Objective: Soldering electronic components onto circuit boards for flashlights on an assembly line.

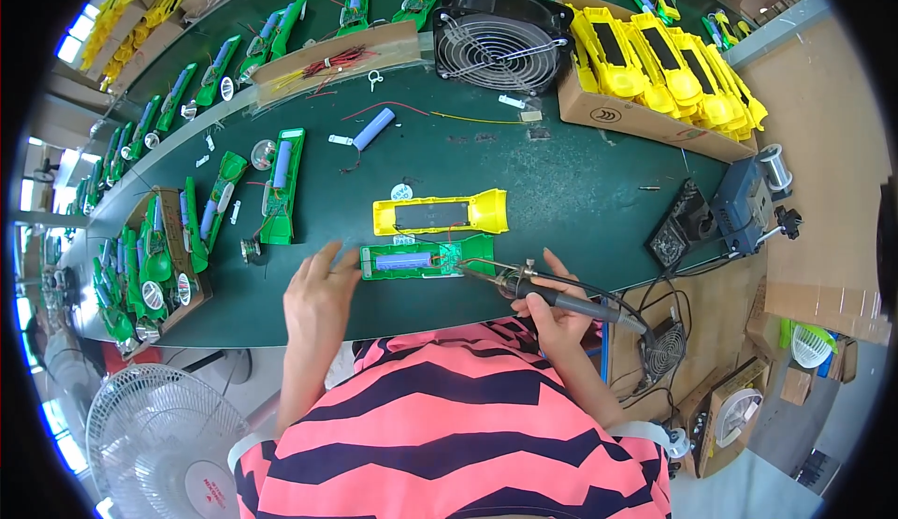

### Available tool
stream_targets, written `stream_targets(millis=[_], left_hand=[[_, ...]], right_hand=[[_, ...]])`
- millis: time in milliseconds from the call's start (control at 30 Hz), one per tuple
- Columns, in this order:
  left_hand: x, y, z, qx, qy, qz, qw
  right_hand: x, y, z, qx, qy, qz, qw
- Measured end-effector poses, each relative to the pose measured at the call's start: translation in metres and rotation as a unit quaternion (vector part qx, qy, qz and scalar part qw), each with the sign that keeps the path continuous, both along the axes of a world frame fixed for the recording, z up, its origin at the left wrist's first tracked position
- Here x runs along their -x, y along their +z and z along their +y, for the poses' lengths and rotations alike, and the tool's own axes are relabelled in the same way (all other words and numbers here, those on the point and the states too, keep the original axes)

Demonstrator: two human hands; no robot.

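My right hand [554,311] grips a soldering iron [552,296] with a thin metal feed guide along its front. The iron's tip reaches the circuit board [451,259] inside a green plastic housing half [433,273], next to a blue cylindrical battery [403,261]. At the housing's left end is my left hand [321,290], its fingers apart and its thumb side by the housing's edge; whether it touches cannot be told. Just beyond lies a yellow housing half [487,211] with a dark panel, joined by thin wires to the green one.
Green housings with batteries fill a carton [198,285] at left; more line the far shelf. Yellow housings [669,65] fill a box at far right, beside a black fan [502,47]. A loose battery [374,130] lies mid-table. A blue soldering station [742,206] stands right.
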State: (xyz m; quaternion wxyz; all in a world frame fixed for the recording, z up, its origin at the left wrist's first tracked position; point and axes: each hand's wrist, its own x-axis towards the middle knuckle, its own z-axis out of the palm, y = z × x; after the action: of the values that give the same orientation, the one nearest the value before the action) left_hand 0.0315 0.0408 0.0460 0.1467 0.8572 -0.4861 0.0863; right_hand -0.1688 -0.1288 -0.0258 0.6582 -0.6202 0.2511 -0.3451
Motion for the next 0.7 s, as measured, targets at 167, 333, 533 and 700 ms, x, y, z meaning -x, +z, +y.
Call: stream_targets(millis=[167,333,533,700], left_hand=[[0.018,-0.019,-0.021,0.118,-0.146,0.029,0.982],[0.023,-0.047,-0.034,0.184,-0.204,0.086,0.958],[0.023,-0.041,-0.039,0.085,-0.201,0.071,0.973],[0.022,-0.035,-0.040,0.047,-0.209,0.074,0.974]], right_hand=[[-0.002,0.010,-0.005,-0.041,0.013,0.000,0.999],[0.002,0.001,-0.010,-0.096,-0.002,-0.001,0.995],[-0.001,0.001,-0.013,-0.088,-0.003,-0.007,0.996],[-0.005,0.004,-0.013,-0.099,-0.008,-0.002,0.995]])
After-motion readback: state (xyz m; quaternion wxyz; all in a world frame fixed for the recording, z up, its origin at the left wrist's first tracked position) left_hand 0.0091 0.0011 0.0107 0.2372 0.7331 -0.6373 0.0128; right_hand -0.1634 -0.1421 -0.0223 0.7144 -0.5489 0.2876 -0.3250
